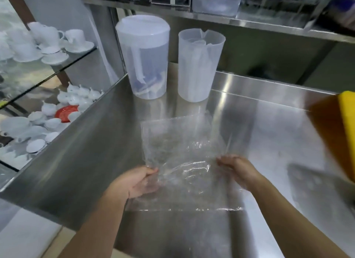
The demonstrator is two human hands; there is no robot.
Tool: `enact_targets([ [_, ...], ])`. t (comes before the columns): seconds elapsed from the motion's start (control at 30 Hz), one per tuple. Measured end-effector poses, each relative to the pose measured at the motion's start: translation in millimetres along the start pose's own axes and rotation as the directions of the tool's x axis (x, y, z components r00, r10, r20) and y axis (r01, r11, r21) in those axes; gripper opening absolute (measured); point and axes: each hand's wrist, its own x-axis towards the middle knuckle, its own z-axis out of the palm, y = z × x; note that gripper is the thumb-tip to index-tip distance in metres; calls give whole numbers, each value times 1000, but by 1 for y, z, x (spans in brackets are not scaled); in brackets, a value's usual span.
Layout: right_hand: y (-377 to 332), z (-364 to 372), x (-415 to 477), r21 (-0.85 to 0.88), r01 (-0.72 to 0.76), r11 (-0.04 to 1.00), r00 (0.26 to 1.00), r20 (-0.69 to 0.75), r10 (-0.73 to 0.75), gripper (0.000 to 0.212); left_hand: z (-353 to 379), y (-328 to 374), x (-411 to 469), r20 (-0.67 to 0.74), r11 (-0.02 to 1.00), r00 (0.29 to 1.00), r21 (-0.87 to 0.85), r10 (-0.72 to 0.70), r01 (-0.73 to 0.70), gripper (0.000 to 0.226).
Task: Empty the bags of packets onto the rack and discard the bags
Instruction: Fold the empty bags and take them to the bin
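Note:
A clear, empty plastic bag (182, 152) is spread out flat over the steel counter (86, 152), crinkled near the middle. My left hand (134, 182) grips its left edge, thumb on top. My right hand (238, 169) holds the right edge with fingers curled over the film. No packets show inside the bag. The steel rack shelf (249, 23) runs across the top of the view, holding dark boxes and clear bins.
Two translucent plastic pitchers stand at the counter's back: a lidded pitcher (143, 59) and an open pitcher (198, 65). A yellow and brown object (338, 130) juts in at right. Glass shelves (57, 69) of white cups and teapots stand to the left.

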Motion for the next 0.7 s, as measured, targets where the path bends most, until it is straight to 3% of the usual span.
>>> enact_targets([
  [0.13,-2,-24,-2,86,-64,994,998,-14,65,17,15,-9,-2,120,980,992,199,-32,7,4],
  [0.2,0,-35,-7,80,-87,993,994,-62,92,31,19,-10,-3,144,972,990,231,1,-35,8],
  [0.3,8,-54,-17,80,-111,991,991,-70,116,55,26,-7,-1,72,971,997,235,28,-45,8],
  [0.47,19,-93,-38,-81,-82,993,996,34,85,10,54,-3,-4,55,852,998,520,41,-64,31],
  [0.6,34,-122,-56,-209,-200,957,953,187,240,15,67,1,1,164,967,977,194,134,-165,22],
  [0.7,43,-133,-65,-148,-260,954,949,143,281,31,82,-7,5,192,924,973,334,126,-186,21],
])
